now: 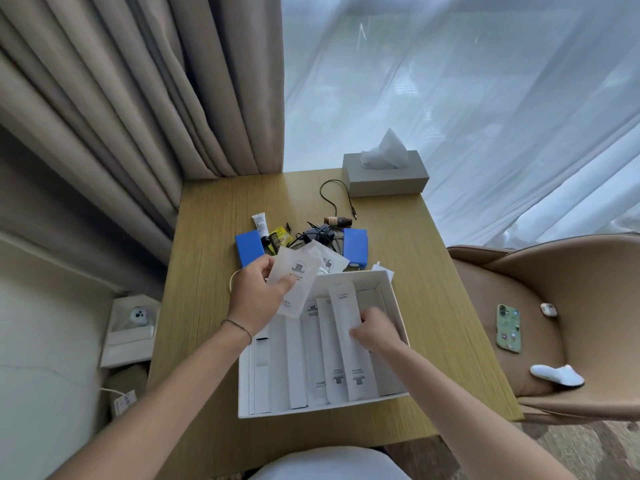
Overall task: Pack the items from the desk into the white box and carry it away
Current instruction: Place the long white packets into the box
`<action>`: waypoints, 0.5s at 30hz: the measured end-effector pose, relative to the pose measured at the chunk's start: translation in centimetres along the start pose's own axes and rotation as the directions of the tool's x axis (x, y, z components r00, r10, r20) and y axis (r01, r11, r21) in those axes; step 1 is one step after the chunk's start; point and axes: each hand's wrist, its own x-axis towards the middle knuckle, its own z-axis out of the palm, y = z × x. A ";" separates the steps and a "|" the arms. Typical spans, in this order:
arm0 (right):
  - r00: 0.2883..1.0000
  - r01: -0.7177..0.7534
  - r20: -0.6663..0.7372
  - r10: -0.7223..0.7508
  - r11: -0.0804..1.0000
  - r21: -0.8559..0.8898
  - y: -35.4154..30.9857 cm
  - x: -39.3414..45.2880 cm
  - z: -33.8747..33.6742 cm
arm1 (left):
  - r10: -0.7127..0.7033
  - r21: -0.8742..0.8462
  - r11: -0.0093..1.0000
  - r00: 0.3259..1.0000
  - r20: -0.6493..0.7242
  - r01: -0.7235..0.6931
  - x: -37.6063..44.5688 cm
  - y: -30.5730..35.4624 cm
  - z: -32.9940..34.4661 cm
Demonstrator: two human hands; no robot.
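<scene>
The white box (394, 299) lies open on the wooden desk (207, 306), with several long white packets standing side by side in it. My left hand (258, 292) holds a translucent white pouch (294, 282) over the box's far left corner. My right hand (375, 332) grips a long white packet (348, 341) inside the box on the right. Beyond the box lie two blue boxes (248, 247) (355, 245), a small white tube (260, 225), a yellow sachet (281, 237), a tangle of black cables (317, 233), a small brown bottle (337, 221) and another white pouch (332, 259).
A grey tissue box (384, 178) stands at the desk's far edge, with a black cable (334, 195) beside it. A tan chair (554, 323) on the right holds a green phone (508, 327), an earbud case and a white sock. Curtains hang behind; small boxes sit low at the left.
</scene>
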 end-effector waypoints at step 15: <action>0.925 0.305 0.072 -0.373 0.616 -0.727 -0.9 1.4 2.9 | -0.213 0.108 0.974 0.969 0.126 0.200 -3.1 -6.0 1.5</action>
